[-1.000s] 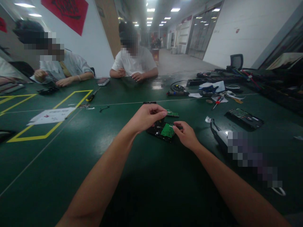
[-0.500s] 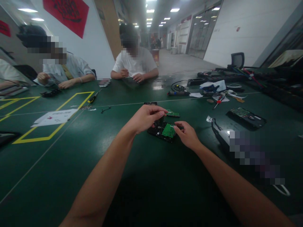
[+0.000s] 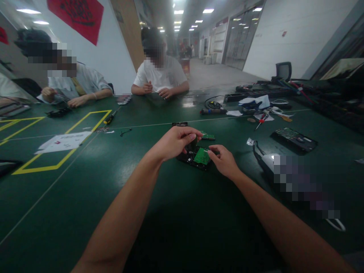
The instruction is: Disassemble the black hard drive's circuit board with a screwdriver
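A black hard drive (image 3: 189, 162) lies on the dark green table, with a green circuit board (image 3: 202, 156) over its right part. Above the drive's left part is my left hand (image 3: 178, 142), its thumb and fingers pinched together. Something dark shows under those fingers, too hidden to name. My right hand (image 3: 224, 161) is closed at the drive's right edge, the thumb at the corner of the circuit board. Behind the hands lies another small green circuit board (image 3: 209, 136). Part of a second dark drive (image 3: 179, 124) shows beyond my left hand.
Another hard drive (image 3: 294, 139) and a partly blurred pouch-like item (image 3: 267, 161) lie to the right. Farther back are a red screwdriver (image 3: 261, 121), a dark cylindrical tool (image 3: 213, 111) and cables. A white paper (image 3: 64, 141) and a yellow-handled screwdriver (image 3: 110, 118) lie left. Two people sit opposite.
The whole view has shifted slightly. My right fingers have moved a little at the drive's edge; my left hand keeps its pinch over the drive.
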Motion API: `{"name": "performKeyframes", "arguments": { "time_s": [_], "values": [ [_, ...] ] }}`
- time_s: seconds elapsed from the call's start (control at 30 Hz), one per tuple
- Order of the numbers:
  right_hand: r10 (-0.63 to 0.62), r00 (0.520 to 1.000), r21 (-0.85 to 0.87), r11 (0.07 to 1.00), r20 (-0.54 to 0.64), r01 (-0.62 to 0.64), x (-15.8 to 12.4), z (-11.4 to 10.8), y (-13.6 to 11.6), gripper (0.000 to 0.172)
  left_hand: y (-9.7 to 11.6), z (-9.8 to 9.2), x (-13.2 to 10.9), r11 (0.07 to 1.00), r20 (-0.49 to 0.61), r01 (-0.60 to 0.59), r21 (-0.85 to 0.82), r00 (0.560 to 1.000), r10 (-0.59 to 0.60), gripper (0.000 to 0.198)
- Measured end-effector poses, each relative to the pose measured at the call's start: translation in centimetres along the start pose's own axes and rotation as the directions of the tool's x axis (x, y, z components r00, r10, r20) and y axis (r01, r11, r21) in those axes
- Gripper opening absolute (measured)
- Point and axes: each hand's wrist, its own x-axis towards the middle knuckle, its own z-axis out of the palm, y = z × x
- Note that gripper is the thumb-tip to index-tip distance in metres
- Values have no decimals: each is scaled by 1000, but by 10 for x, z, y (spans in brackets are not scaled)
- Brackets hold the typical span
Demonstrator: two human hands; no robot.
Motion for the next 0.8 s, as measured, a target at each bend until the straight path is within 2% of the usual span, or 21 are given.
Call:
{"name": "performKeyframes", "arguments": {
  "time_s": [0.3, 0.47, 0.63, 0.8],
  "values": [
    [9, 1000, 1, 1000, 11, -9, -1, 0, 1, 32, 1, 2, 1, 1000, 9, -14, -3, 1000, 14, 32],
    [0, 1000, 10, 1000, 9, 0, -1, -1, 3, 33, -1, 11, 4, 999, 28, -18, -43, 999, 19, 27],
    [15, 1000, 26, 1000, 18, -16, -1, -2, 2, 32, -2, 19, 5, 998, -43, -7, -69, 999, 4, 26],
    [-17, 1000, 7, 1000, 6, 17, -1, -2, 1, 28, -4, 17, 5, 998, -102, 0, -62, 995, -6, 27]
  ]
}}
